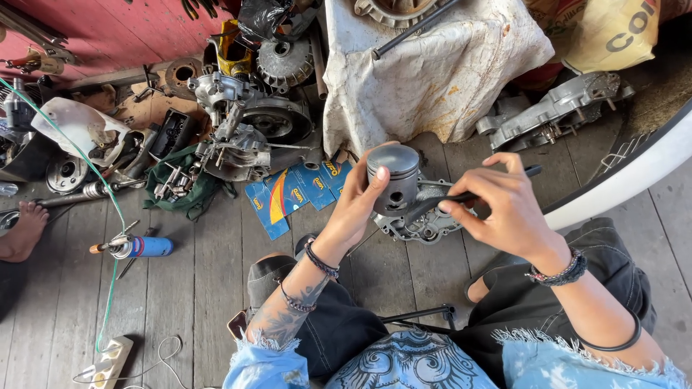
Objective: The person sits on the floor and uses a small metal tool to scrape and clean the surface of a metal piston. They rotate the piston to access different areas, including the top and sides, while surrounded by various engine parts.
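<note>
Between the knees, above the plank floor (194,274), the left hand (357,209) wraps a grey piston (393,180), fingers curled behind the skirt and thumb across the front, so the crown faces up and the pin hole looks toward the camera. That hold seems meant to keep the side bore open to the right hand (504,209), whose thumb and forefinger pinch a thin black tool (461,196). Its tip lies at the piston's lower edge; whether it enters the hole I cannot tell.

Directly under the piston lies an engine case (422,223) on the boards, close below the hands, so there is little room downward. A black rod (418,314) crosses the lap nearer the body.

Leftward the floor is open for a stretch, up to the blue packets (288,198), a blue torch (140,247) and a green hose (108,288). Beyond them engine parts (252,122) crowd the red wall. Ahead hangs a stained cloth (432,79). A white curved rim (634,176) closes the right side, and another person's bare foot (25,230) rests at the far left edge.
</note>
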